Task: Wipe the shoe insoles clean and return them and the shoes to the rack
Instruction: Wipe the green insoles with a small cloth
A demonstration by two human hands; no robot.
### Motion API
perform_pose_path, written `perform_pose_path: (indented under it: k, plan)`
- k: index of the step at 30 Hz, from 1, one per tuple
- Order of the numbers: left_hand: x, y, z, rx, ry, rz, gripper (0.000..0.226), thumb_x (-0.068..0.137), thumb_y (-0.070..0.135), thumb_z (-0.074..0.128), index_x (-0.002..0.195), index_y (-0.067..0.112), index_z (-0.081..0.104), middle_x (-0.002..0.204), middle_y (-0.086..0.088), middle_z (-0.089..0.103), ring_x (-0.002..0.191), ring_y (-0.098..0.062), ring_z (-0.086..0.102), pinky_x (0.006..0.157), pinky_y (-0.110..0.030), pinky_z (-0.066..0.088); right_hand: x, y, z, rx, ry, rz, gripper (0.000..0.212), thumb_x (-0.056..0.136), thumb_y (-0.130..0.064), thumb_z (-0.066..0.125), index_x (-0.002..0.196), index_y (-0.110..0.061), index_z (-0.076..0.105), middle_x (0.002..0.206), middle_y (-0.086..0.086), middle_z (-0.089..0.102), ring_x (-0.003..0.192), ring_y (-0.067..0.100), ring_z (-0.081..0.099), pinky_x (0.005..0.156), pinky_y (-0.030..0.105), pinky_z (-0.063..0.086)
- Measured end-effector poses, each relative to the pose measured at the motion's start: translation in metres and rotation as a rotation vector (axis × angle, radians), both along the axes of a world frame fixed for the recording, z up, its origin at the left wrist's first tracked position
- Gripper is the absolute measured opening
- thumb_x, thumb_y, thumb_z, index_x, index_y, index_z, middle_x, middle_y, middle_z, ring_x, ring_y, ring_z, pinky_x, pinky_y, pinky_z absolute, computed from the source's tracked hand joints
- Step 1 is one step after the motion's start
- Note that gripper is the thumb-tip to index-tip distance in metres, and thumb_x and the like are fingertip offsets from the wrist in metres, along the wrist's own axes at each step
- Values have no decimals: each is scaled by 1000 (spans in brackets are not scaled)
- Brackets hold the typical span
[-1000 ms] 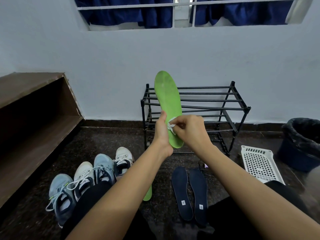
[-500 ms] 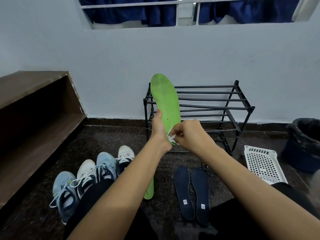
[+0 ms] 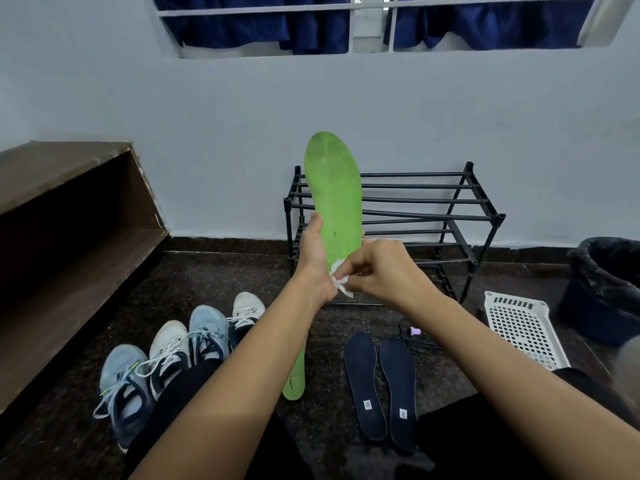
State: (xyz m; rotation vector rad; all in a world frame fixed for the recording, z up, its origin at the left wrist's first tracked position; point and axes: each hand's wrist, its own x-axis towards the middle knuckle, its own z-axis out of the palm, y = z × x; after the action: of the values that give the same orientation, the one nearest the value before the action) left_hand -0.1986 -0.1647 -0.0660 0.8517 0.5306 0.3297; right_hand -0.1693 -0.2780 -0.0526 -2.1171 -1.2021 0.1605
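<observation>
The green insole [image 3: 334, 202] stands nearly upright, its long axis running from the heel end in the left hand [image 3: 313, 258] to the toe well above both hands. The left hand grips its lower left edge. Just to the right of it, the right hand [image 3: 381, 271] pinches a crumpled white wipe [image 3: 341, 280] against the insole's face, low down. Most of that face lies above the wipe, so the next stroke probably runs upward along the axis
</observation>
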Motion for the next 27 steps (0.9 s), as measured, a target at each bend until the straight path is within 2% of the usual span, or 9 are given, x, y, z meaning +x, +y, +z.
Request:
perform_pose_path:
  k: [2, 5, 9, 13, 16, 20, 22, 24, 27]
  plan:
    - [0, -1, -1, 12, 25, -1, 64, 99, 55, 31, 101, 2, 67, 88, -17, 67, 72, -27, 63, 68, -34, 50, 2, 0, 0, -90, -64, 1, 19, 76, 0, 69, 85, -14, 78, 73, -3, 65, 63, 1, 59, 65, 6, 40]
    - [-1, -6, -3, 16, 74, -20, 62, 99, 56, 31, 108, 5, 66, 90, -14, 66, 74, -27, 61, 66, -33, 47, 4, 3, -5, -165, -156, -44, 25, 78, 0, 62, 85, -19, 77, 93, 10, 68, 80, 22, 65, 80, 23, 49]
    - [1, -10, -3, 9, 58, -28, 60, 100, 55, 29, 93, 10, 67, 81, -9, 68, 73, -24, 61, 66, -31, 46, 9, 8, -7, -164, -231, -108, 30, 80, -1, 56, 86, -21, 77, 92, 10, 70, 82, 28, 65, 79, 33, 52]
    - [2, -19, -6, 52, 87, -60, 58, 100, 56, 31, 92, 14, 69, 77, -6, 71, 74, -23, 64, 68, -32, 48, 18, 9, -8, -91, -270, -206, 29, 81, 0, 54, 87, -20, 75, 90, 9, 70, 82, 30, 65, 76, 38, 54]
    - [1, -21, -5, 70, 90, -85, 56, 101, 54, 31, 90, 15, 69, 70, -6, 72, 72, -23, 64, 67, -32, 49, 21, 7, -6, 20, -261, -232, 29, 80, 4, 55, 84, -16, 76, 85, 6, 73, 79, 26, 66, 76, 35, 53]
    - [0, -9, 1, 31, 65, -62, 58, 100, 53, 32, 86, 10, 69, 70, -8, 69, 66, -23, 63, 64, -30, 48, 9, 6, -7, 69, -152, -145, 26, 77, 4, 61, 83, -16, 76, 82, 2, 73, 69, 11, 61, 72, 17, 46]
    - [2, -1, 2, 5, 38, -15, 61, 99, 55, 32, 91, 6, 67, 77, -12, 68, 68, -25, 63, 64, -31, 49, -1, 7, -11, 58, -119, -82, 23, 78, -1, 64, 86, -19, 76, 84, 1, 73, 72, 9, 59, 75, 19, 48]
    - [3, 4, 2, -18, 18, 5, 64, 99, 57, 31, 95, 4, 66, 80, -15, 66, 68, -27, 64, 65, -33, 51, -5, 7, -12, 68, -147, -68, 23, 78, -6, 65, 88, -23, 76, 87, 2, 71, 80, 15, 62, 80, 26, 49]
    - [2, 5, 2, -48, -7, 10, 66, 98, 59, 30, 93, 4, 66, 76, -15, 66, 61, -26, 66, 59, -30, 53, -3, 6, -11, 163, -104, -68, 25, 75, -3, 68, 89, -22, 77, 84, 2, 71, 76, 13, 65, 76, 18, 49]
